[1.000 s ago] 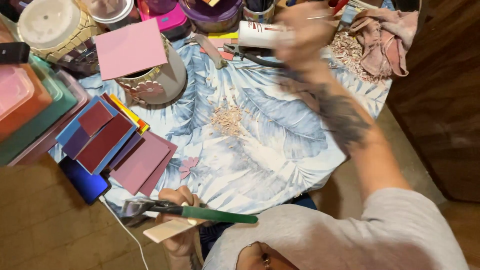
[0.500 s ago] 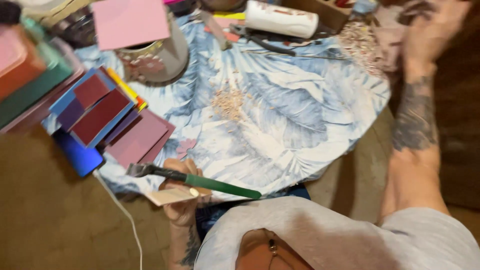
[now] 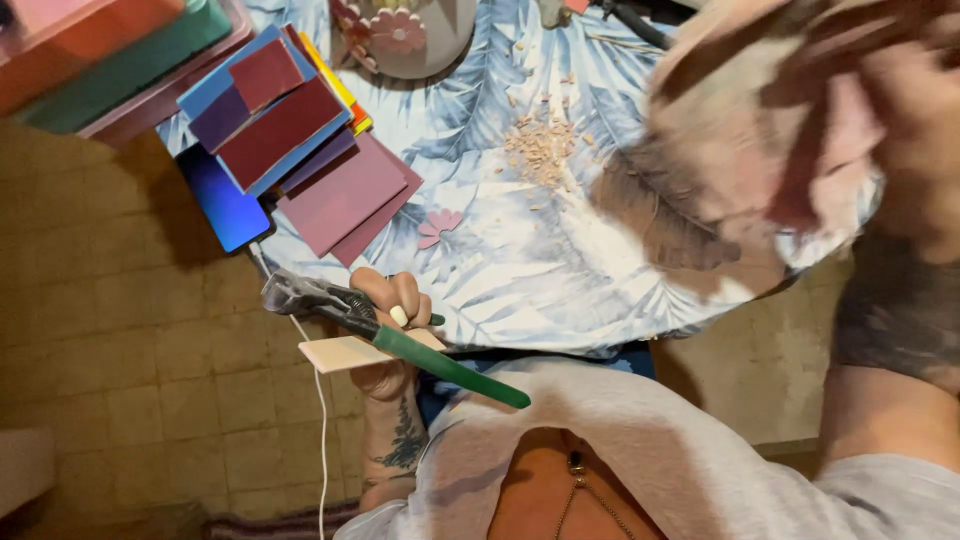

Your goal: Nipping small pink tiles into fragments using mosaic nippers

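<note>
Lower left of centre, my left hand (image 3: 388, 335) is clamped around green-handled pliers (image 3: 390, 340) and a thin pale wooden piece (image 3: 345, 352). Wood chips (image 3: 540, 150) on the leaf-print worktop (image 3: 520, 270) suggest trimming is already underway. Upper right, my right hand (image 3: 915, 130) grips a pinkish cloth (image 3: 740, 130), blurred; the piece looks unfinished.

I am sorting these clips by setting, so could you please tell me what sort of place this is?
Probably a home craft table: coloured paper sheets fanned over a leaf-print tablecloth, and a green-handled tool in the left hand.
</note>
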